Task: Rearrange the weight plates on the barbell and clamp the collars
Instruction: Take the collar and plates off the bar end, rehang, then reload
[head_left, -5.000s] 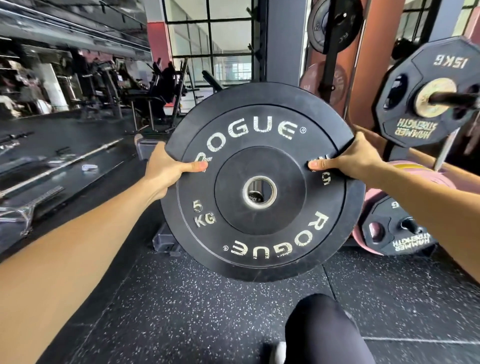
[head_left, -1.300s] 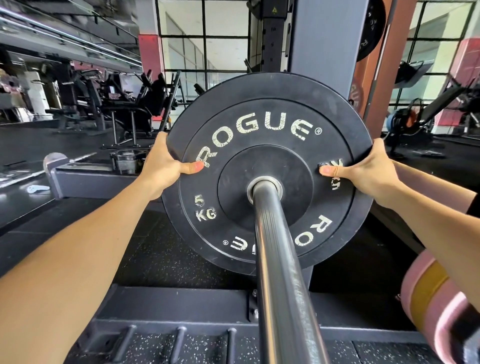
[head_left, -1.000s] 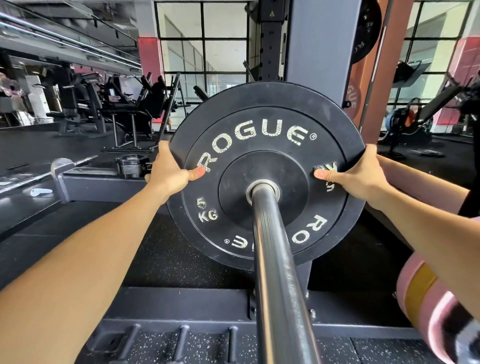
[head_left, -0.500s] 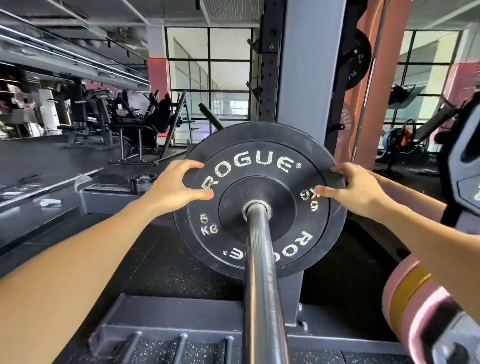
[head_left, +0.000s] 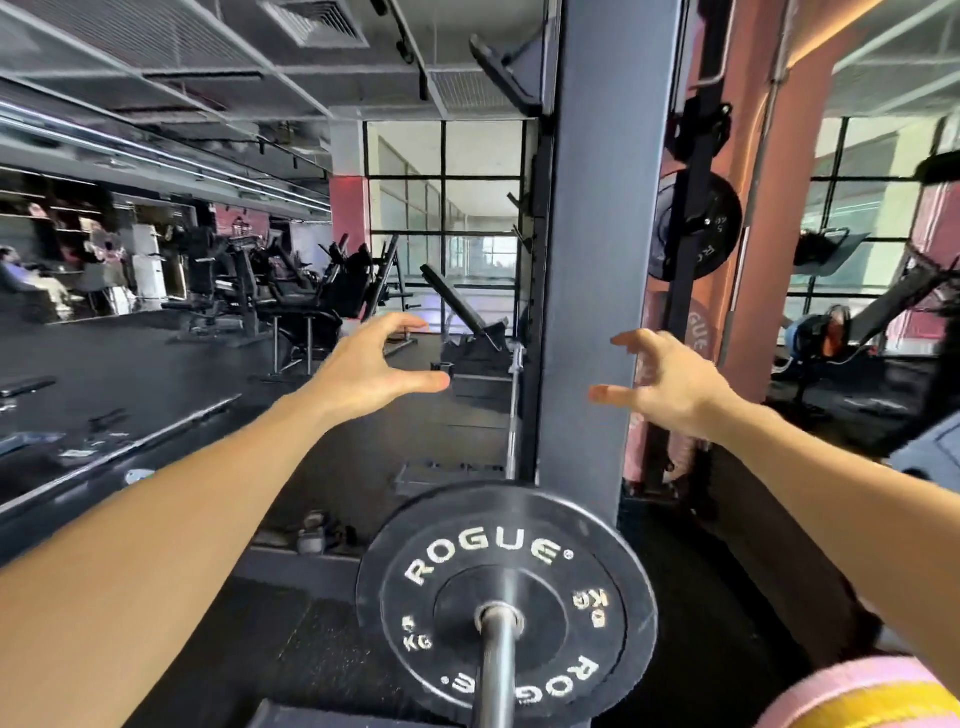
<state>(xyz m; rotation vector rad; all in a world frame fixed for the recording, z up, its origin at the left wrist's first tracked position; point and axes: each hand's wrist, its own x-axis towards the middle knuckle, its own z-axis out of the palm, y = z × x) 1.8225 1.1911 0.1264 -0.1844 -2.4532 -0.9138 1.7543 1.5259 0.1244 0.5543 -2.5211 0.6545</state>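
Observation:
A black 5 kg Rogue bumper plate (head_left: 592, 613) sits on the steel barbell sleeve (head_left: 493, 675), low in the view and against the grey rack upright (head_left: 597, 291). My left hand (head_left: 369, 371) hovers well above the plate, fingers spread and loosely curved, holding nothing. My right hand (head_left: 670, 382) is raised at the same height on the other side of the upright, fingers spread, also empty. No collar shows in view.
A pink and yellow plate (head_left: 862, 696) lies at the bottom right. Another black plate (head_left: 696, 228) hangs on a storage peg behind the upright. Benches and machines (head_left: 291, 296) stand across the dark rubber floor at left.
Both hands have let go of the Rogue plate and lifted away from it. The plate stays on the sleeve, pushed in toward the rack. The view has tilted upward.

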